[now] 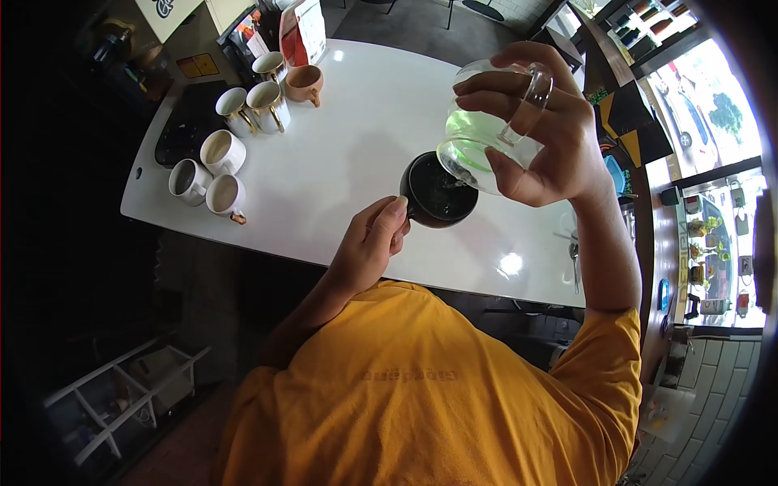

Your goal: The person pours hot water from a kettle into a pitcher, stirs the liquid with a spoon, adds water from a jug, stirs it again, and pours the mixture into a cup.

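Observation:
My left hand (374, 243) is closed on the handle side of a black cup (446, 212), which it holds over the white table. Dark inside, the cup shows some liquid or bubbles near its bottom. Above the cup's right side, my right hand (555, 134) grips a clear glass mug (476, 130) with a glass handle. The mug is tilted with its mouth down toward the black cup. Pale green shows through the glass, and clear liquid appears to run from its rim into the cup.
Several white mugs (223, 151), some with gold handles, and a brown cup (305, 84) stand at the table's (365, 105) left. Behind them is a red and white bag (303, 34). A spoon (574, 263) lies near the right edge. A white rack (130, 389) stands at lower left.

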Demonstrator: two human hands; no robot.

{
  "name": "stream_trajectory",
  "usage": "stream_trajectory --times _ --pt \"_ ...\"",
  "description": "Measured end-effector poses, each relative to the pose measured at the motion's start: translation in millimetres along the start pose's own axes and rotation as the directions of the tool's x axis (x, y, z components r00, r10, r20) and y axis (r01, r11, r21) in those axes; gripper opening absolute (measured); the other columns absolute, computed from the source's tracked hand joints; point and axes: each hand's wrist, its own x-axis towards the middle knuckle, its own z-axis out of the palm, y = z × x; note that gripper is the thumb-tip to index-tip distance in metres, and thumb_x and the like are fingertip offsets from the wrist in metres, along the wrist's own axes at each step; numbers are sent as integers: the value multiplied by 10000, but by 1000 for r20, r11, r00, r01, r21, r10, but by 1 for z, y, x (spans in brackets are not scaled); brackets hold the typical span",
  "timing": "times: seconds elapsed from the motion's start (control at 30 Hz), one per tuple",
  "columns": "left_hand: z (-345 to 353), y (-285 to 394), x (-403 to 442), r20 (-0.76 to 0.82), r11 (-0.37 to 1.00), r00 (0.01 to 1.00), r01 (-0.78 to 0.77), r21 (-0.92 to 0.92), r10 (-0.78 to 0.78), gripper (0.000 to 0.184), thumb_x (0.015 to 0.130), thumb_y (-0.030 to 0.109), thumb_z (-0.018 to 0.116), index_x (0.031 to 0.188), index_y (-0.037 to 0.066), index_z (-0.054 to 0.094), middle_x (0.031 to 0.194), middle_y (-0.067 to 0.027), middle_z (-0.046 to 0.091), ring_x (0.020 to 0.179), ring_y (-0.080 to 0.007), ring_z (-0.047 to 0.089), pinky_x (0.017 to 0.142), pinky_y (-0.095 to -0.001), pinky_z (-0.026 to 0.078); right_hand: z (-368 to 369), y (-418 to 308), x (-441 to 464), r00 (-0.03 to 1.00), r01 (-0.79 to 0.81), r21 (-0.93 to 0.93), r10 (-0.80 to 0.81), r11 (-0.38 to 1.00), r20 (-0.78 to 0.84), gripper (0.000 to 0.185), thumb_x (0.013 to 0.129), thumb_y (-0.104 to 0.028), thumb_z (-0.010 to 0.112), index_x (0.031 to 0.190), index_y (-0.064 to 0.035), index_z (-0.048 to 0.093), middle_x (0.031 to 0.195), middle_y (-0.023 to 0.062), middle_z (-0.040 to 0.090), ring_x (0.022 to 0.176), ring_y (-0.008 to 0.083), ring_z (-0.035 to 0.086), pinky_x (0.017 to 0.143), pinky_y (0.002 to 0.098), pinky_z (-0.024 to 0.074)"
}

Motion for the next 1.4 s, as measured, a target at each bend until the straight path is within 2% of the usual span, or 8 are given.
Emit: stream_trajectory --times 0.37,0.43,0.67,1.4 --pt "2 -2 -2 5 1000 1000 5 10 -5 346 1017 273 388 728 83 367 662 39 324 568 -46 261 502 -206 271 -4 -4 -2 1000 13 11 -12 1000 -5 410 609 -239 574 905 18 694 919 150 705 976 337 585 917 403 454" --pt "4 -2 -3 1 996 1000 -4 87 4 349 1003 293 345 710 104 348 690 -14 405 551 -63 295 490 -207 280 -5 -4 -3 1000 16 7 -16 1000 6 414 608 -242 572 904 19 694 919 149 705 984 340 579 910 400 459" --pt "7 -2 -5 -3 996 1000 15 86 -15 355 1000 307 359 710 102 348 694 -17 417 539 -62 295 487 -209 276 -6 -4 -3 999 42 24 -42 999 18 426 609 -255 573 910 20 694 921 147 701 984 357 565 869 401 483" --pt "11 -6 -6 8 997 1000 29 75 -29 350 1000 298 351 713 97 349 686 -9 409 538 -64 295 484 -214 277 -13 -8 -8 997 69 -14 -68 998 28 394 606 -266 583 881 -10 703 945 121 705 973 362 573 884 405 465"
